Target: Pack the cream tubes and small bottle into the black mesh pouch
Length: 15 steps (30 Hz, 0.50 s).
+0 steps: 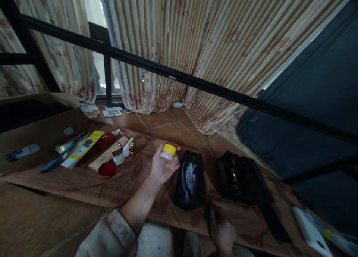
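Observation:
My left hand point(163, 166) is raised above the brown mat point(84, 182), its fingers wrapped round a small jar with a yellow lid point(168, 151). Just right of it lies an open black pouch point(191, 180) with white items inside. My right hand point(223, 231) rests low on the mat near the pouch's lower corner, in shadow; its fingers lie flat and hold nothing that I can see. A second black bag point(241, 178) lies further right.
Toiletries lie in a row at the left of the mat: a blue toothbrush point(57, 158), a yellow tube point(83, 149), an amber bottle point(104, 140), a red lid point(106, 169), small jars. A cardboard box point(39, 130) stands behind them. Curtains and a black rail cross above.

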Tool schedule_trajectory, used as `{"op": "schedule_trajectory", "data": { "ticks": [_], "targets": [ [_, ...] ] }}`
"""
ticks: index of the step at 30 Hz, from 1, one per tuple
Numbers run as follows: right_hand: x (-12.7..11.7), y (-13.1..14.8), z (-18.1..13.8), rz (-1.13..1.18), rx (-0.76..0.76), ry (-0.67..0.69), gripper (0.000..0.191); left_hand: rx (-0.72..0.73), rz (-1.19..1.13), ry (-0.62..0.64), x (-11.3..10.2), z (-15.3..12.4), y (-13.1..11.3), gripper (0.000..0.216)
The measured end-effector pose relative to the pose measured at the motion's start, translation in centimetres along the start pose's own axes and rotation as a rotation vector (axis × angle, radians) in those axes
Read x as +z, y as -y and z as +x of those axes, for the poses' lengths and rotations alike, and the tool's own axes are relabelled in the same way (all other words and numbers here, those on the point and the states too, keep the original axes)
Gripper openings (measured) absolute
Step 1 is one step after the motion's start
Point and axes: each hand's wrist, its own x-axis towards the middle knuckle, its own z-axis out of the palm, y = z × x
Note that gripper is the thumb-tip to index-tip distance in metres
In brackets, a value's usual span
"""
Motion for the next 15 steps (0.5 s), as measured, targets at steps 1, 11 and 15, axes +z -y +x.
{"op": "schedule_trajectory", "data": {
  "ticks": [1, 11, 15],
  "targets": [
    [-0.01, -0.01, -0.02, 0.004, -0.002, -0.005, 0.049, 0.008, -0.007, -0.020, -0.04, 0.07, 0.03, 0.052],
    [0.28, -0.46, -0.18, -0.035, -0.083, -0.028, 0.038, 0.067, -0.017, -0.094, -0.17, 0.64, 0.63, 0.032],
    [0.28, -0.31, -0.03, -0.033, -0.064, -0.027, 0.042, 0.070, -0.009, -0.060, -0.24, 0.56, 0.66, 0.034]
  ]
}}
